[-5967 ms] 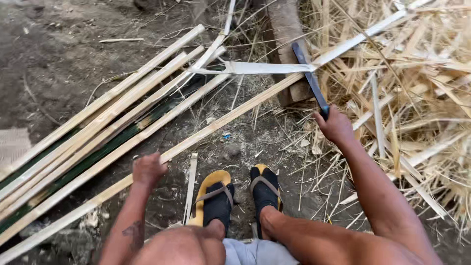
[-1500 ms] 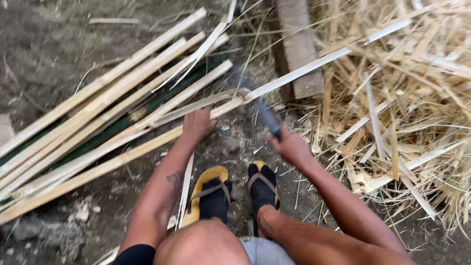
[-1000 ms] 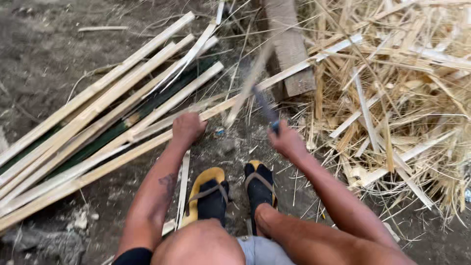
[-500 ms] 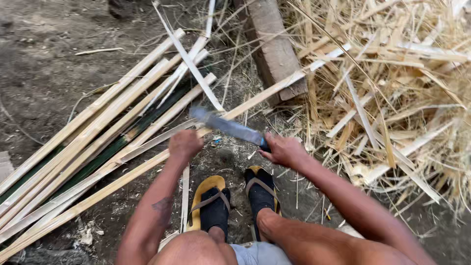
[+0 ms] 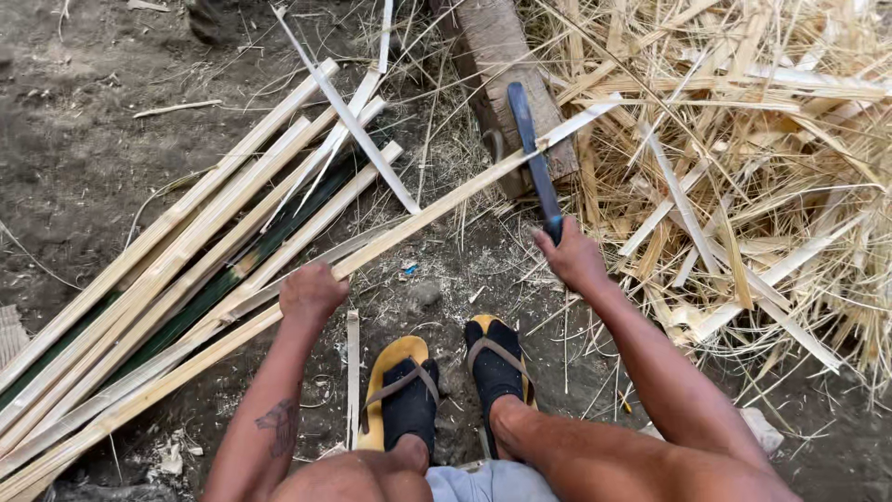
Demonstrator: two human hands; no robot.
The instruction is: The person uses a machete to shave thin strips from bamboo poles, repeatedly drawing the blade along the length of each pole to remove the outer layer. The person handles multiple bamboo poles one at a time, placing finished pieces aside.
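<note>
My left hand (image 5: 311, 291) grips a long pale bamboo strip (image 5: 437, 206) that runs from the lower left up to the wooden block at the top. My right hand (image 5: 571, 257) is closed round the handle of a long dark-bladed knife (image 5: 531, 158), whose blade points up and away and lies over the strip near the wooden block (image 5: 506, 65). A thin white sliver (image 5: 348, 116) stands off the strip, slanting to the upper left. My feet in yellow sandals (image 5: 400, 390) rest on the dirt between both arms.
A bundle of long split bamboo strips (image 5: 177, 260), some with green skin, lies diagonally on the left. A thick heap of straw-coloured shavings (image 5: 743, 158) fills the right. Bare earth (image 5: 93, 130) lies at upper left. A short stick (image 5: 352, 372) lies beside my left sandal.
The knife has swung from lying crosswise over the strip to pointing up over the block. My right hand moved right and up; my left hand slid lower left along the strip.
</note>
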